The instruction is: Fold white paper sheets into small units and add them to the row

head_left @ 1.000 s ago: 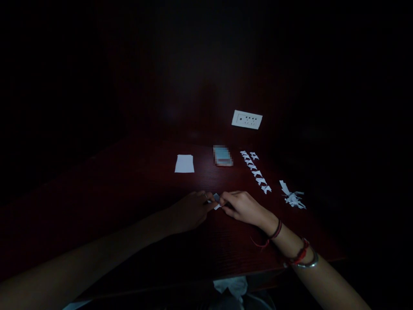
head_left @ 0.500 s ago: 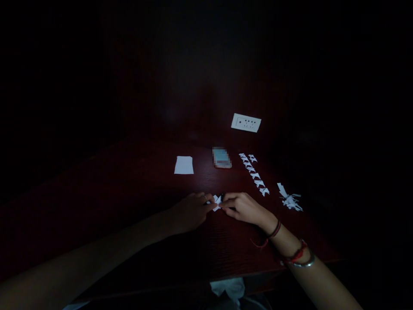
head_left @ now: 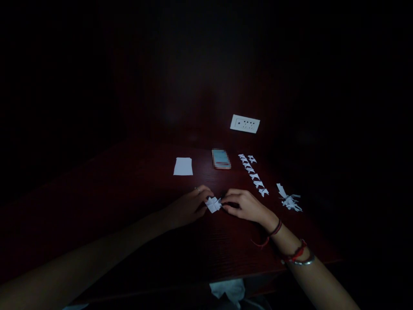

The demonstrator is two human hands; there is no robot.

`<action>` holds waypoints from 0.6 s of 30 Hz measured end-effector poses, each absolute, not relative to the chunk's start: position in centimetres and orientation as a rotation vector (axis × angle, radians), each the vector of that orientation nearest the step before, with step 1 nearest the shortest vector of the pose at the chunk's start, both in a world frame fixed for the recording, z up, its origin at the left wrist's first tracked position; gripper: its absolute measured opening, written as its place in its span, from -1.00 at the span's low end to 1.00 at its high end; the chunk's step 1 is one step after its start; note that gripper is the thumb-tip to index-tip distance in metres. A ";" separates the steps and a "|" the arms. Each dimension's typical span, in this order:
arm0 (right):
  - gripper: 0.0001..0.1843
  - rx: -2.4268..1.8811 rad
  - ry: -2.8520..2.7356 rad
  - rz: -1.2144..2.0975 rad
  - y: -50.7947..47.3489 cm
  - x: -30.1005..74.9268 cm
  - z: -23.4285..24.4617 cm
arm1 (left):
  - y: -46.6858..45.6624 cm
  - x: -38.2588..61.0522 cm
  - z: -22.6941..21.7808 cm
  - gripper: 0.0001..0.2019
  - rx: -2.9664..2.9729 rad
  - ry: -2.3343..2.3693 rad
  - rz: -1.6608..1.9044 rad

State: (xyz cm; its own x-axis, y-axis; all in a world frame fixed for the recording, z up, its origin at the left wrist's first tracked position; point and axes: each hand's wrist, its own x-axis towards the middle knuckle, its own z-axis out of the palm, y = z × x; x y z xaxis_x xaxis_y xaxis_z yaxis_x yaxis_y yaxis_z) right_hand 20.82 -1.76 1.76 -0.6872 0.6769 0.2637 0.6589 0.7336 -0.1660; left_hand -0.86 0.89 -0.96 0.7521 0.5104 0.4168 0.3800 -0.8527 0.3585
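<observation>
A small white folded paper (head_left: 213, 205) with several points and crossing creases lies on the dark red table between my hands. My left hand (head_left: 191, 206), wearing a ring, has its fingertips closed on the paper's left edge. At the opposite edge, my right hand (head_left: 242, 204) pinches a point of the paper with thumb and fingers. The thumb tip of the left hand is partly hidden in shadow. Bracelets circle my right wrist.
Beyond my hands lie a stack of white paper squares (head_left: 183, 166) and a blurred phone-like object (head_left: 221, 159). To the right are a row of small folded papers (head_left: 251, 170) and a pile of paper strips (head_left: 290, 202). A socket plate (head_left: 245, 124) is on the wall.
My left hand has shifted slightly left and away, off the paper's middle to its edge. The right fingers have also drawn back, so more of the folded paper shows.
</observation>
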 end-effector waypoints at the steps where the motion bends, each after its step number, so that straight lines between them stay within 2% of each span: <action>1: -0.73 -1.032 -2.642 0.091 -1.8 20.7 1.8 | 1.1 -0.8 -1.0 -0.70 2.645 0.711 0.772; 7: -0.67 -0.990 -2.701 0.075 -1.9 20.2 1.7 | 1.8 -0.7 -1.2 -0.65 2.528 0.688 0.809; 18: -0.69 -0.979 -2.569 0.024 -1.6 20.0 1.7 | 1.8 -0.7 -0.7 -0.73 2.493 0.702 0.848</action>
State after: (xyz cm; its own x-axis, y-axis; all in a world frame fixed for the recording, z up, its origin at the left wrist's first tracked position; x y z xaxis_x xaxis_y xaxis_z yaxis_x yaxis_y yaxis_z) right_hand 20.02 -1.56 1.71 -0.6802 0.6433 0.3514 0.6367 0.7560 -0.1518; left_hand -0.75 1.82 -0.65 0.6875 0.5774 0.4404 0.3256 -0.7872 0.5237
